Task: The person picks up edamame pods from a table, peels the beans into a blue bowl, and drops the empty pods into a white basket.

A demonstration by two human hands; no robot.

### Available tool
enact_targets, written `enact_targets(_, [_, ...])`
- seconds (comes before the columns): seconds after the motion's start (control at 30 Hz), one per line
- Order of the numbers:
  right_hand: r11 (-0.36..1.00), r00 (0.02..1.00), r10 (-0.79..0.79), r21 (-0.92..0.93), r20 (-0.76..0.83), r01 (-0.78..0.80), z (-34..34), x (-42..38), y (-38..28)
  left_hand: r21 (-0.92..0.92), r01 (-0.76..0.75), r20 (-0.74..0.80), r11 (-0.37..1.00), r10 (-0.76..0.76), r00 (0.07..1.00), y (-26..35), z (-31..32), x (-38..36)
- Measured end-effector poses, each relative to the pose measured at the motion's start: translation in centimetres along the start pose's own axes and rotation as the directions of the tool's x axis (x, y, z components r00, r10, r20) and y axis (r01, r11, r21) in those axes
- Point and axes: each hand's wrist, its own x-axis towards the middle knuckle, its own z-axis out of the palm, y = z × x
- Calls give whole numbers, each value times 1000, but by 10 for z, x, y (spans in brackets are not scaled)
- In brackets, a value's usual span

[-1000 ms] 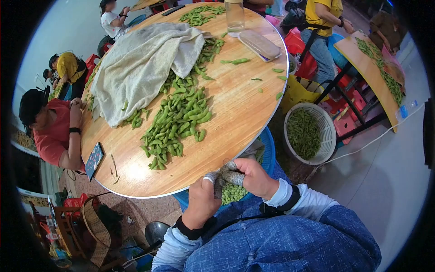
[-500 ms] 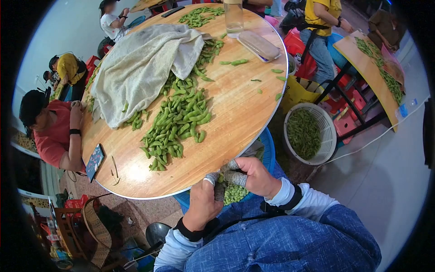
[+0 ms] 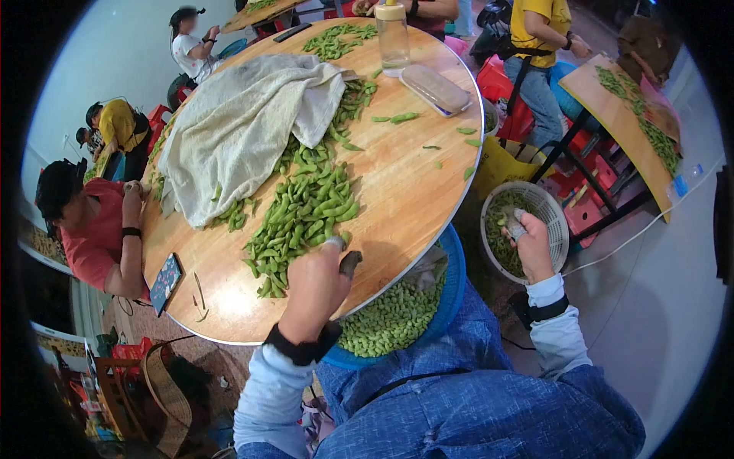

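My left hand [image 3: 315, 281] reaches onto the near edge of a pile of green edamame pods [image 3: 302, 210] on the round table. Its thumb stands apart from the forefinger, and both wear grey finger covers; the other fingers are hidden. Over a white plastic basket [image 3: 562, 222] of pods or husks, my right hand [image 3: 533, 243] has its grey-covered fingers curled together. Anything between them is too small to make out. Below the table edge, a blue basin [image 3: 456, 268] in front of my lap holds shelled green beans [image 3: 386, 321].
A whitish cloth [image 3: 245, 126] covers part of the wooden table [image 3: 413, 176]. A bottle [image 3: 394, 38], an elongated case [image 3: 436, 88] and phones lie around it. A person in red [image 3: 99, 229] sits at left. Another table [image 3: 612, 107] with pods stands at right.
My hands were together above the basin. Now the left has moved up-left to the pods and the right has moved out over the white basket. More of the beans shows.
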Motion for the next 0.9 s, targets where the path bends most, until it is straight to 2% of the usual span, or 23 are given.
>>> enact_targets(0.1, [999, 999, 24, 35, -32, -23, -7, -6, 8, 196, -89, 82, 977, 74, 994, -12, 18, 22])
enact_targets(0.13, [998, 999, 22, 52, -43, -19, -5, -7, 7, 186, -113, 44, 976, 107, 993, -13, 22, 27])
enact_targets(0.23, [1000, 999, 11, 20, -45, -10, -7, -3, 10, 153, -198, 79, 968, 188, 979, -13, 18, 30])
enact_targets(0.27, [1000, 999, 7, -4, -39, -8, -8, -1, 11, 177, -176, 94, 968, 162, 982, -13, 17, 29])
enact_targets(0.33, [996, 998, -20, 89, -56, 24, -6, 3, 5, 228, -133, 114, 965, 109, 988, -12, 15, 30])
enact_targets(0.4, [994, 999, -15, 110, -47, 20, -3, 3, -3, -34, -35, -3, 999, 35, 999, -18, 14, 23])
enact_targets(0.43, [996, 997, -15, 89, 71, 9, 2, -1, -11, -171, 3, -51, 985, -12, 999, -22, 15, 17])
enact_targets(0.47, [998, 982, -12, 66, 189, 0, 9, -7, -21, -453, 54, -30, 890, -75, 997, -25, 17, 12])
enact_targets(0.5, [999, 953, -7, 43, 303, -7, 19, -12, -28, -629, 120, 19, 768, -140, 990, -20, 15, 6])
enact_targets(0.57, [971, 865, -53, 228, 499, -72, 52, -28, -35, -878, 237, 150, 416, -231, 961, 3, 7, -8])
enact_targets(0.6, [961, 828, -98, 268, 552, -66, 70, -34, -38, -928, 247, 178, 280, -250, 952, 11, 9, -15])
enact_targets(0.63, [949, 786, -144, 309, 601, -62, 86, -40, -41, -934, 264, 202, 240, -255, 946, 16, 12, -22])
enact_targets(0.73, [939, 677, -189, 334, 711, -89, 118, -49, -43, -971, 179, 141, 161, -223, 965, 23, 17, -37])
enact_targets(0.83, [956, 626, -246, 292, 740, 31, 121, -50, -47, -977, 149, 109, 155, -244, 964, 21, 18, -46])
enact_targets(0.87, [956, 674, -270, 277, 688, 100, 122, -52, -49, -975, 141, 93, 170, -264, 960, 22, 18, -48])
enact_targets(0.9, [935, 681, -347, 183, 645, 303, 120, -51, -51, -974, 133, 77, 184, -283, 956, 23, 18, -49])
